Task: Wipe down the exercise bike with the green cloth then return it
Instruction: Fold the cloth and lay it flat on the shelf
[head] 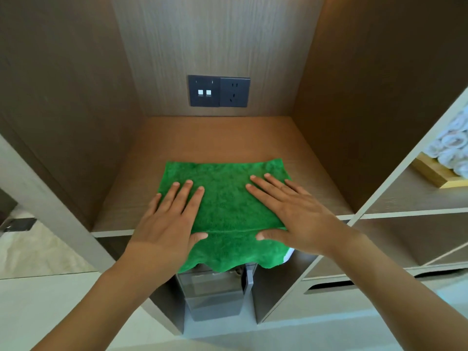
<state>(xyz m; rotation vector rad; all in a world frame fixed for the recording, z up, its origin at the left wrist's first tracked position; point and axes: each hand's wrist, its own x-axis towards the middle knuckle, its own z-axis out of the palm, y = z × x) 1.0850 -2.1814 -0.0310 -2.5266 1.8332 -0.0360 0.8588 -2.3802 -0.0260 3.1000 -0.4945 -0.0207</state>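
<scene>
Wood-lined shelving filled the view, and a person's two bare hands lay on its open middle shelf [121, 219]. Left hand [167, 219] and right hand [291, 211] both rested flat, fingers straight and spread, palms pressing down on the green cloth [228, 206]; neither curled round it. Between and under the hands the cloth lay spread on the shelf, its near edge drooping over the shelf front just below the thumbs. Beyond the fingertips, on the back wall, sat a dark socket panel [219, 91]. Below the hands, under the hanging edge, stood a grey appliance [212, 297]. Well off past the right hand, rolled white towels [453, 148] sat on a wooden tray [430, 173]. No exercise bike was in view. Judged from this, either the cloth was about to be taken or it was being returned, which cannot be told; taking it would call for gathering the fabric, returning it for lifting both palms clear.
</scene>
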